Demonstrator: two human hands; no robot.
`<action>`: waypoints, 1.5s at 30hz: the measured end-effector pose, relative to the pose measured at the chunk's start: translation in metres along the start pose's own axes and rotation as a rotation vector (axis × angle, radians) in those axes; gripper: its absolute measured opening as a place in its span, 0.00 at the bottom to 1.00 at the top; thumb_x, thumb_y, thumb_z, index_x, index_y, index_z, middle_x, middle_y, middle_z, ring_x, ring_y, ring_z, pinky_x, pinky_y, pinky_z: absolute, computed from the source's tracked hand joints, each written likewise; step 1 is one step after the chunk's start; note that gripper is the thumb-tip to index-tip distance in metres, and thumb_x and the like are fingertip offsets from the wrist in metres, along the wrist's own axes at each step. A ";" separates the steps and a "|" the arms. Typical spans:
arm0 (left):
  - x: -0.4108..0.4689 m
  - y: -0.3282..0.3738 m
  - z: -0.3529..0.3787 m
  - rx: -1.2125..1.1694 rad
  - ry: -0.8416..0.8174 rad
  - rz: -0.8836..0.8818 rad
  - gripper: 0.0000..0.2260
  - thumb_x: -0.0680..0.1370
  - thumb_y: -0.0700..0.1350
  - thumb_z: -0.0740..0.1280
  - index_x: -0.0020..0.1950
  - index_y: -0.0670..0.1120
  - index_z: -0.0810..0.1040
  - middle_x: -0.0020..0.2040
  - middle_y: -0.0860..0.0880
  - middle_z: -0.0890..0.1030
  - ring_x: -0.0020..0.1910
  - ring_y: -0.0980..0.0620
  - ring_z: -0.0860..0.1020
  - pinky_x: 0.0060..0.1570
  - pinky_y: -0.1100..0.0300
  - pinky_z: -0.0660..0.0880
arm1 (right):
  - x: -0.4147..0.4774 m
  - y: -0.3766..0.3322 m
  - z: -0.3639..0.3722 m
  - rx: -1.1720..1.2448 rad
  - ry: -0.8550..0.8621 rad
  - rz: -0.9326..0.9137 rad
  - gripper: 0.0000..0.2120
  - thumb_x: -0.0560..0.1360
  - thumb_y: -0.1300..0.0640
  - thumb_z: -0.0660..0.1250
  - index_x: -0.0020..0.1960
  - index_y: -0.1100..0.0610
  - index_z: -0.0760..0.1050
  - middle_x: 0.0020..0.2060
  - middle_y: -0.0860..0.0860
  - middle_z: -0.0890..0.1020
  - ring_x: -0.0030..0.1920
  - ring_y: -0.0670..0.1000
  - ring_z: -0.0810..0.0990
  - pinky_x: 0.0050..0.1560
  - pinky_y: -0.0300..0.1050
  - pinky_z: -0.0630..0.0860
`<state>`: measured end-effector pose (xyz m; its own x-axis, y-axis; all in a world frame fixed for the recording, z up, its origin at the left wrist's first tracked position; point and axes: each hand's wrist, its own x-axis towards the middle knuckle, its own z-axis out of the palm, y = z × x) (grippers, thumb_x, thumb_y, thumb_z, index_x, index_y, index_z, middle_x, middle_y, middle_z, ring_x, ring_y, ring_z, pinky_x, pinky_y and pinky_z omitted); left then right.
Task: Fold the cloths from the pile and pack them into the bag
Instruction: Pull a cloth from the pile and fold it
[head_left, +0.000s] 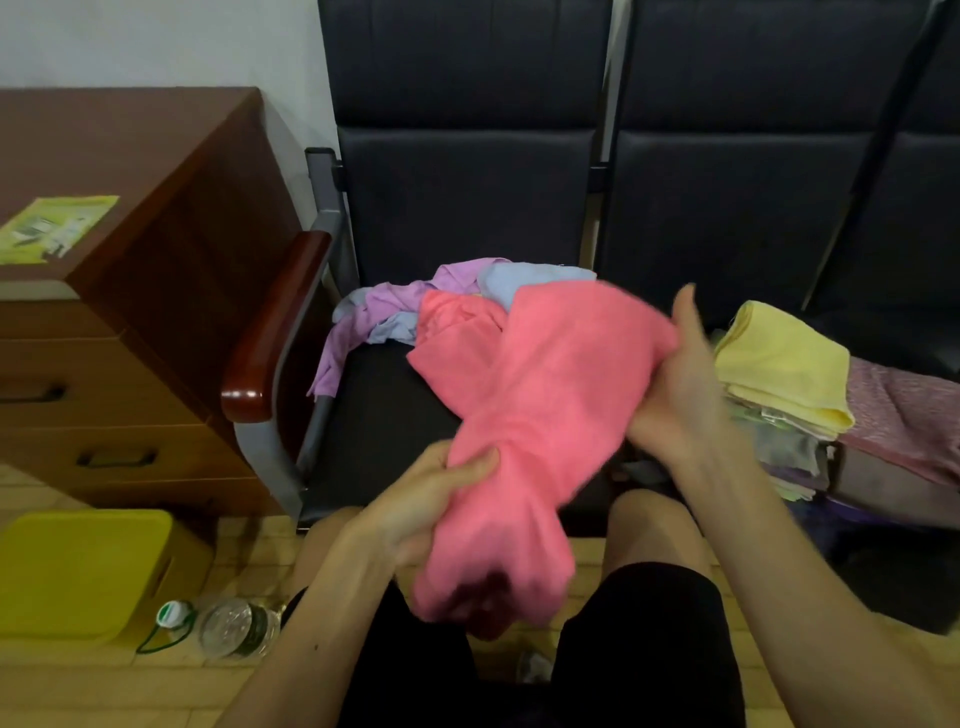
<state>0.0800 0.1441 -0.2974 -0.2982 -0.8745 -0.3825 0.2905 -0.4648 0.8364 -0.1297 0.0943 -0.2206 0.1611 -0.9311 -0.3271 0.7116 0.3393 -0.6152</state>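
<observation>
A pink cloth hangs stretched between both hands above the black chair seat. My left hand grips its lower end near my knees. My right hand holds its upper end at the right. Behind it on the seat lies the pile of loose cloths, purple, light blue and pink. At the right, a stack of folded cloths with a yellow one on top sits in a pinkish-purple bag, whose opening is mostly hidden.
A brown wooden drawer cabinet stands at the left, with a green leaflet on it. A yellow box and a plastic water bottle lie on the floor. The chair's wooden armrest borders the seat.
</observation>
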 end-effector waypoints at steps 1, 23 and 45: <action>0.001 0.008 0.005 -0.085 0.059 0.025 0.18 0.69 0.47 0.74 0.54 0.37 0.80 0.46 0.40 0.84 0.42 0.50 0.84 0.41 0.57 0.82 | -0.001 0.018 -0.009 -0.043 0.005 0.079 0.34 0.75 0.30 0.59 0.63 0.57 0.81 0.61 0.57 0.81 0.61 0.56 0.81 0.66 0.53 0.72; -0.026 0.082 0.018 0.152 0.230 0.149 0.08 0.76 0.46 0.71 0.54 0.45 0.82 0.47 0.50 0.87 0.46 0.52 0.85 0.41 0.59 0.80 | -0.033 0.019 0.012 -0.465 -0.046 -0.195 0.13 0.79 0.58 0.65 0.60 0.62 0.80 0.53 0.53 0.85 0.52 0.47 0.84 0.48 0.39 0.79; -0.038 0.133 0.011 0.464 0.114 0.281 0.16 0.67 0.34 0.74 0.52 0.47 0.83 0.48 0.47 0.86 0.47 0.51 0.85 0.44 0.61 0.82 | -0.034 -0.034 0.027 -1.146 -0.116 -0.199 0.18 0.69 0.64 0.78 0.58 0.56 0.81 0.59 0.55 0.81 0.58 0.54 0.81 0.59 0.48 0.80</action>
<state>0.1199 0.1175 -0.1672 -0.1589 -0.9776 -0.1377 -0.0941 -0.1238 0.9878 -0.1408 0.1107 -0.1698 0.2200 -0.9680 -0.1210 -0.2927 0.0528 -0.9547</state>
